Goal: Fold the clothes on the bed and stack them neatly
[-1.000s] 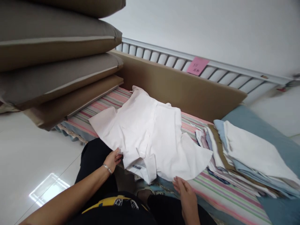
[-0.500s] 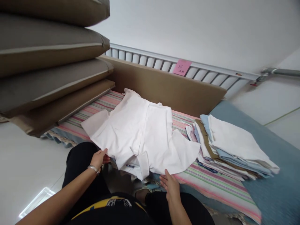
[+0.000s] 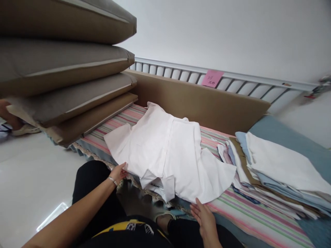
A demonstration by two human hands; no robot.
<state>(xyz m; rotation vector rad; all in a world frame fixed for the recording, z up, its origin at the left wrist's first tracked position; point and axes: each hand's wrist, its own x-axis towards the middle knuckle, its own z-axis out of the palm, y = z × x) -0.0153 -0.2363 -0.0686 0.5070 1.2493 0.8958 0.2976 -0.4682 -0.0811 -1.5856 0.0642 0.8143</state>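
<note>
A white short-sleeved button-up shirt [image 3: 157, 144] lies spread out, front up, with its collar [image 3: 168, 186] toward me and hanging over the bed's edge. Dark lettering shows inside the neck but is too blurred to read. My left hand [image 3: 119, 174] holds the shirt's near edge at the left shoulder, thumb above and fingers partly tucked under. At the right shoulder edge, my right hand [image 3: 204, 218] is open, palm turned inward, its thumb by the cloth and the fingers apart.
To the right sits a stack of folded clothes [image 3: 281, 162]. Thick grey-brown cushions [image 3: 77, 69] are piled at the left. Behind the shirt stands a brown board [image 3: 196, 100] against a white railing with a pink note [image 3: 212, 78]. Striped cloth [image 3: 258, 206] covers the bed. A person's foot [image 3: 26, 130] shows far left.
The view has shifted, so everything sits farther right and slightly lower. Both hands stay at the same shoulder edges of the shirt. A person's foot has come into view at the left.
</note>
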